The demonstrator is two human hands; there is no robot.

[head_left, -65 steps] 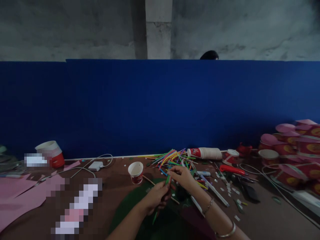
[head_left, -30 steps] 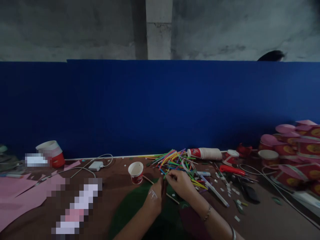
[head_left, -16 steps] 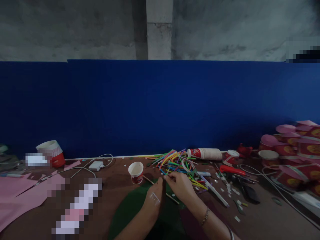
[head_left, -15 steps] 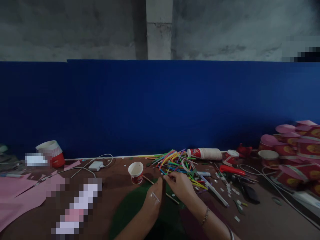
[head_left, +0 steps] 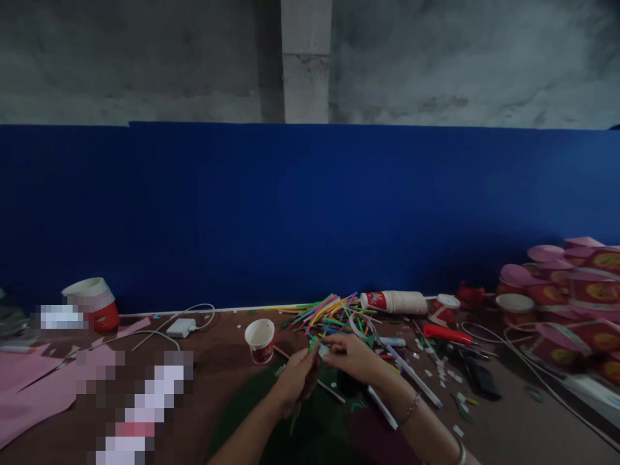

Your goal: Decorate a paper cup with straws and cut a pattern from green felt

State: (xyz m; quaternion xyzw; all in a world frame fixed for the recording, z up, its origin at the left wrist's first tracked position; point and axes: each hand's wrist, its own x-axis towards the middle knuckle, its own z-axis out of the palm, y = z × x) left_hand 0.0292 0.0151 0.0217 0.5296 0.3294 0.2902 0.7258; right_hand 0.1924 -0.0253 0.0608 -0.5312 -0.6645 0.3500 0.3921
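Observation:
My left hand [head_left: 296, 378] is closed around a thin green strip [head_left: 314, 343], possibly a pipe cleaner or straw. Its top pokes out above the fingers, and a green length shows below the hand. Close by, my right hand [head_left: 356, 356] pinches a small pale, shiny piece [head_left: 323, 351] against the strip's upper end; its exact kind is too small to make out. Both hands hover over a dark green round patch [head_left: 252, 413] on the brown table. Just left of them stands a red and white paper cup [head_left: 260, 339].
A heap of coloured sticks [head_left: 334, 313] lies behind my hands, near a lying stack of paper cups [head_left: 394, 301]. To the right are red-handled scissors or pliers [head_left: 446, 334], paper scraps, cables and piled pink-topped red cups [head_left: 557, 297]. Pink paper [head_left: 43, 400] lies left.
My fingers have come slightly apart, showing the green strip and pale piece between them. My left hand has turned. A white pen shows under my right forearm. The view has shifted slightly.

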